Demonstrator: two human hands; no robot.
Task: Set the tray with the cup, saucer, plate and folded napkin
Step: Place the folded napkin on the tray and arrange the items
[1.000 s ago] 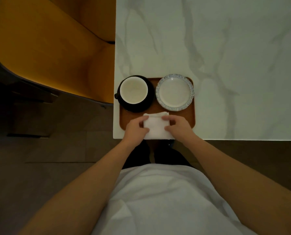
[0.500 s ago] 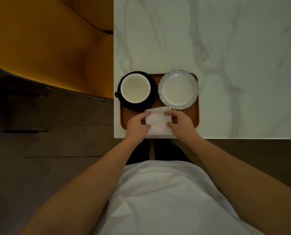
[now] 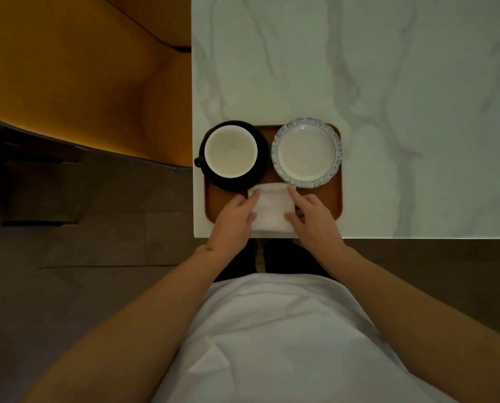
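A brown tray (image 3: pixel 331 199) lies at the near left corner of the marble table. On its far left stands a cup (image 3: pixel 230 151), white inside, on a black saucer (image 3: pixel 261 141), handle pointing left. A white plate with a blue scalloped rim (image 3: pixel 307 152) sits on the far right. A folded white napkin (image 3: pixel 272 209) lies on the tray's near middle, its near end reaching the table edge. My left hand (image 3: pixel 234 219) holds the napkin's left side and my right hand (image 3: pixel 312 219) its right side, fingers laid along both edges.
The white marble table (image 3: pixel 359 68) stretches far and to the right. An orange chair (image 3: pixel 68 77) stands to the left of the table. The dark floor lies below the table's near edge.
Both hands have slid the napkin further onto the tray, up toward the saucer and plate, with fingers now stretched along its sides.
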